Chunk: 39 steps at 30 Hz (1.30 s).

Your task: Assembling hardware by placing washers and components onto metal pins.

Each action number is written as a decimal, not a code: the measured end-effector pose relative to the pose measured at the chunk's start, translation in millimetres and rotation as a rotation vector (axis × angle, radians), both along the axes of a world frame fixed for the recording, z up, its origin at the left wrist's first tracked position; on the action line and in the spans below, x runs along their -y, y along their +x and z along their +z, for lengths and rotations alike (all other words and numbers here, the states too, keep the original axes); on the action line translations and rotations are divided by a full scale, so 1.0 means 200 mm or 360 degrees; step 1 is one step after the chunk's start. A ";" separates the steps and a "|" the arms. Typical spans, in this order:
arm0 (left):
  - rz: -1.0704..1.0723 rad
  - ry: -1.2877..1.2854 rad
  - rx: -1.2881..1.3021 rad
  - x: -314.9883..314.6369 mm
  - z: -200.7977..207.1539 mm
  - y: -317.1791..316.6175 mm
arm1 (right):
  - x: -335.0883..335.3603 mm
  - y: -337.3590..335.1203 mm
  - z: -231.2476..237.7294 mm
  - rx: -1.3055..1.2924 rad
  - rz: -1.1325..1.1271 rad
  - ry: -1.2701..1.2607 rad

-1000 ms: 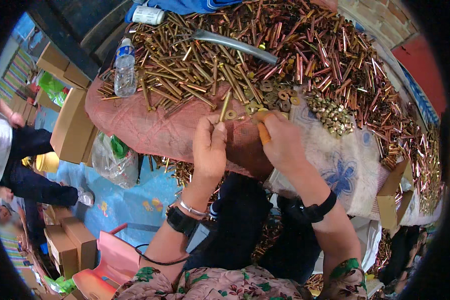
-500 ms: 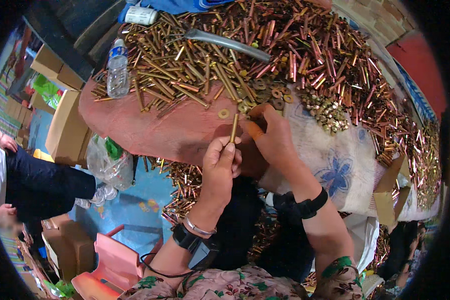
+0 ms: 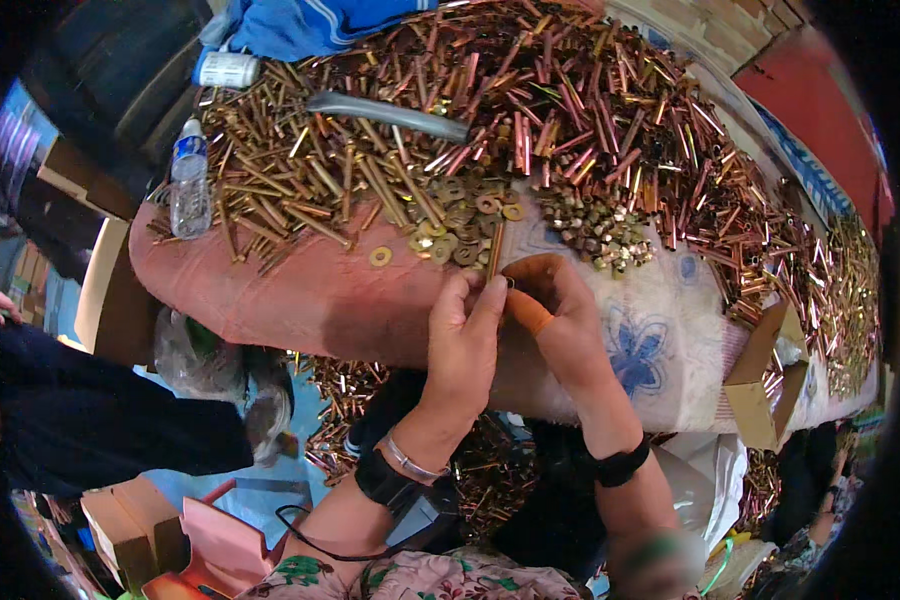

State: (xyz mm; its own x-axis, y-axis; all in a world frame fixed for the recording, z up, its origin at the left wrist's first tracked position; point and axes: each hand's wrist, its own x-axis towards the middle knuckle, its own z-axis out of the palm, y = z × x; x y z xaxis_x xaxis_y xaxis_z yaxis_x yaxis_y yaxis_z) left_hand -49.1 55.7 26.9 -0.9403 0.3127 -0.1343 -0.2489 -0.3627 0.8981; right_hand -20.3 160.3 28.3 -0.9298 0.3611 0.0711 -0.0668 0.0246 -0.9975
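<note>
A slim gold-coloured bolt (image 3: 495, 250) stands nearly upright in the pinch of my left hand (image 3: 463, 345). Close against its lower part is my right hand (image 3: 570, 325), with orange covers on its fingertips; thumb and forefinger are pressed together, and the small piece between them is mostly hidden. Just beyond both hands lie flat brass washers (image 3: 460, 220), with one loose washer (image 3: 380, 256) on the pink cloth. Small nuts (image 3: 605, 235) are heaped to the right of the washers. Long gold bolts (image 3: 280, 190) lie piled at the left, pinkish metal sleeves (image 3: 580, 100) at the back.
A grey tube (image 3: 390, 113) rests across the pile. A clear water bottle (image 3: 190, 190) and a white container (image 3: 227, 70) stand at the left edge. An opened carton (image 3: 767, 385) is at the right. Another person's dark-clothed leg (image 3: 110, 400) shows at the left, above a pink chair (image 3: 225, 550).
My right hand has come from the washers toward me, to the lower part of the bolt. The left hand still holds the bolt. The whole view has shifted a little.
</note>
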 end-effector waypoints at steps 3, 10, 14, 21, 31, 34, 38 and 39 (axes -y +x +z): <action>-0.0045 -0.0113 -0.0007 -0.07 -0.01 -0.03 | -0.03 0.03 0.01 -0.0066 -0.0220 0.0219; -0.0228 -0.0127 -0.0127 -0.19 -0.02 -0.03 | -0.11 0.07 -0.03 -0.0109 -0.0435 0.0398; -0.0277 -0.0192 -0.0079 -0.19 -0.02 -0.02 | -0.13 0.09 -0.06 -0.0208 -0.0329 0.0211; -0.0421 0.0013 0.0202 -0.16 0.01 0.01 | -0.17 0.14 -0.08 -0.0232 -0.0167 -0.0258; -0.0483 0.0074 0.0174 -0.15 -0.01 0.03 | -0.18 0.15 -0.10 -0.0260 -0.0287 -0.0322; -0.0492 -0.0034 0.0081 -0.16 -0.01 0.04 | -0.19 0.16 -0.12 -0.0292 -0.0294 -0.0370; -0.0503 -0.0131 -0.0043 -0.16 -0.02 0.05 | -0.19 0.16 -0.09 -0.0246 -0.0301 -0.0442; -0.0518 -0.0130 -0.0048 -0.16 -0.02 0.05 | -0.19 0.16 -0.09 -0.0243 -0.0299 -0.0477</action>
